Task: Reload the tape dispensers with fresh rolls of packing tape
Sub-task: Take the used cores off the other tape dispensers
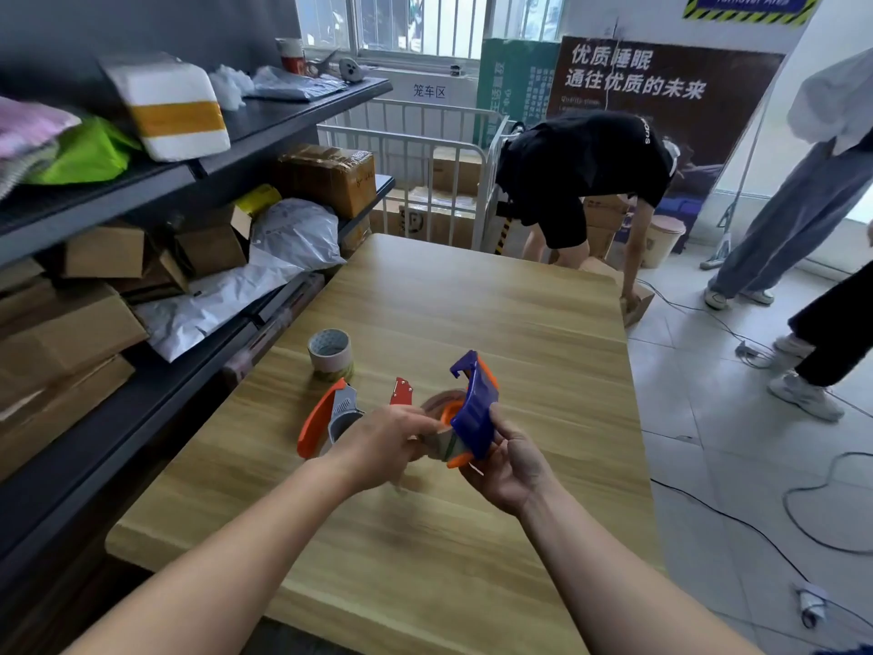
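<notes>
The blue dispenser (475,413) is clasped in the right hand (508,465), grip closed; the left hand (382,446) is pinched on the tape roll (444,432) inside it. A skewed roll could jam. At ten o'clock, an orange dispenser (328,418) and spare roll (330,354) crowd the desk (472,300).

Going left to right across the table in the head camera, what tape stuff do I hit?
Orange and grey tape dispenser → left hand → blue and orange tape dispenser → right hand. The standing tape roll overlaps the first dispenser's span, so it is left out.
</notes>
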Demonstrator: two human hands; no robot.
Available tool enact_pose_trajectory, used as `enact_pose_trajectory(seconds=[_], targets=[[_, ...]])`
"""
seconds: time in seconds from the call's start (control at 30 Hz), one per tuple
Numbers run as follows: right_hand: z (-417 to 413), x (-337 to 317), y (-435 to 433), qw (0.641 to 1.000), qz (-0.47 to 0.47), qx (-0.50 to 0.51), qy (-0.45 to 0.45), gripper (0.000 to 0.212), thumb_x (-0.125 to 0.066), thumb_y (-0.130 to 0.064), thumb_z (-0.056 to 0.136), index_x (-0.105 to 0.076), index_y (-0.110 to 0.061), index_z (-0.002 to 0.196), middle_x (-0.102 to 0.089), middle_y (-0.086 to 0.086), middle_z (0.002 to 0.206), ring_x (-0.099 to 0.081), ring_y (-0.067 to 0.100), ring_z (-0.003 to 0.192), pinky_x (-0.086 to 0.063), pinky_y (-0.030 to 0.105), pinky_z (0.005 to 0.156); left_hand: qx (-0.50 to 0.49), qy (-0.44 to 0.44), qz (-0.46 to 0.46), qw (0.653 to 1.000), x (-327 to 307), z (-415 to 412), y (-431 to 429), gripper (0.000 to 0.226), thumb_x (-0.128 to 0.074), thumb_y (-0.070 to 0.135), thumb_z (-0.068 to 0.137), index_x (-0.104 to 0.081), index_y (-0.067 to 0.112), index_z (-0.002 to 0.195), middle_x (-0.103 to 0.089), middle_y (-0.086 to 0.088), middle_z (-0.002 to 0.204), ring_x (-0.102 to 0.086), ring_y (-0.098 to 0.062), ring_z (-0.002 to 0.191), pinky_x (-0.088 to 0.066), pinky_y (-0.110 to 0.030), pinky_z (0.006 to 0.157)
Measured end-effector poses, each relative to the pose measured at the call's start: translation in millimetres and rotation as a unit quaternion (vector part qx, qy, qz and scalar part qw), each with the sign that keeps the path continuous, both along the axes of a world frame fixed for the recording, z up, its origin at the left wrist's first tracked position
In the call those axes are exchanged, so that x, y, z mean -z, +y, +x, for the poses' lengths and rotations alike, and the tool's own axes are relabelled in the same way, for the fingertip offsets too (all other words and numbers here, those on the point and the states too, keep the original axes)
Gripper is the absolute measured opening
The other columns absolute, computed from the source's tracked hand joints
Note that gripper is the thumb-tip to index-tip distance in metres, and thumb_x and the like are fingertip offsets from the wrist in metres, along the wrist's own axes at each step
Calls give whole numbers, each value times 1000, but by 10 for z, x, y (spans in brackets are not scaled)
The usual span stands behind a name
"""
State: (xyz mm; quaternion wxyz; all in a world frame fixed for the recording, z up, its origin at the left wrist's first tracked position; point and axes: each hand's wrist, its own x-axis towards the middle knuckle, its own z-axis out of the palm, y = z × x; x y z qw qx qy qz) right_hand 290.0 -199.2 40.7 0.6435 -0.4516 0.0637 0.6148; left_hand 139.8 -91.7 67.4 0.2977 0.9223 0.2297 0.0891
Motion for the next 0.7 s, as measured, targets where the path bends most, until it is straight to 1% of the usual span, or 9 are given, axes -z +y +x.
enact_pose_trajectory(seconds=[0.1, 0.17, 0.27, 0.33, 0.4, 0.5, 0.57, 0.6, 0.7], targets=[[14, -49, 36, 1000, -5, 5, -1, 34, -50, -41, 96, -64, -10, 100, -69, 7, 88, -59, 20, 78, -44, 28, 68, -58, -52, -164, 983, -29, 44, 0, 28, -67, 5, 80, -73, 32, 86, -71, 2, 82, -65, -11, 75, -57, -37, 74], [36, -78, 41, 1000, -7, -3, -7, 35, -49, -41, 97, -64, -10, 100, -67, 6, 88, -59, 18, 76, -44, 28, 67, -72, -78, -227, 968, -64, 46, -19, 25, -69, 1, 76, -73, 26, 74, -70, -3, 75, -66, -17, 73, -57, -46, 76], [70, -112, 24, 999, -10, -32, -28, 34, -45, -41, 98, -63, -12, 101, -67, 5, 91, -58, 18, 79, -43, 30, 70, -63, -84, -244, 964, -65, 38, -45, 22, -67, -3, 78, -68, 19, 74, -66, 1, 89, -64, -18, 86, -54, -48, 86], [95, -125, 14, 998, -14, -52, -43, 35, -42, -42, 98, -64, -13, 97, -67, 4, 87, -57, 17, 75, -41, 31, 70, -53, -68, -219, 972, -57, 53, -68, 15, -62, -4, 82, -65, 10, 86, -59, 8, 109, -59, -15, 100, -53, -43, 89], [128, -127, -8, 995, -25, -70, -60, 40, -41, -47, 97, -64, -14, 91, -66, 3, 77, -54, 16, 69, -37, 30, 66, -36, -7, -137, 990, -68, 84, -111, 24, -58, 2, 86, -61, 22, 100, -57, 14, 107, -59, -10, 97, -55, -35, 84], [184, -81, -64, 993, -52, -77, -73, 55, -42, -61, 92, -64, -10, 88, -58, 3, 74, -49, 15, 63, -32, 28, 61, -15, 110, 15, 994, -144, 121, -214, 19, -50, 16, 94, -49, 28, 109, -60, 4, 102, -53, -12, 91, -47, -27, 75], [199, -44, -102, 992, -65, -75, -75, 59, -44, -65, 89, -64, -9, 92, -58, 3, 75, -51, 15, 66, -32, 27, 62, 7, 129, 81, 988, -180, 143, -275, 17, -50, 15, 94, -45, 28, 103, -59, 0, 109, -46, -13, 93, -41, -26, 73], [198, -36, -119, 992, -69, -72, -75, 58, -47, -64, 88, -63, -9, 94, -60, 4, 76, -53, 16, 68, -33, 28, 63, 15, 126, 90, 988, -198, 157, -293, 20, -50, 13, 93, -43, 30, 98, -57, 1, 109, -45, -13, 92, -40, -26, 73], [189, -41, -160, 993, -75, -52, -69, 51, -55, -57, 86, -62, -8, 96, -66, 7, 82, -58, 20, 75, -39, 27, 65, 30, 117, 19, 993, -209, 158, -243, 26, -50, 12, 94, -43, 38, 94, -49, 9, 98, -47, -11, 89, -39, -18, 69]])
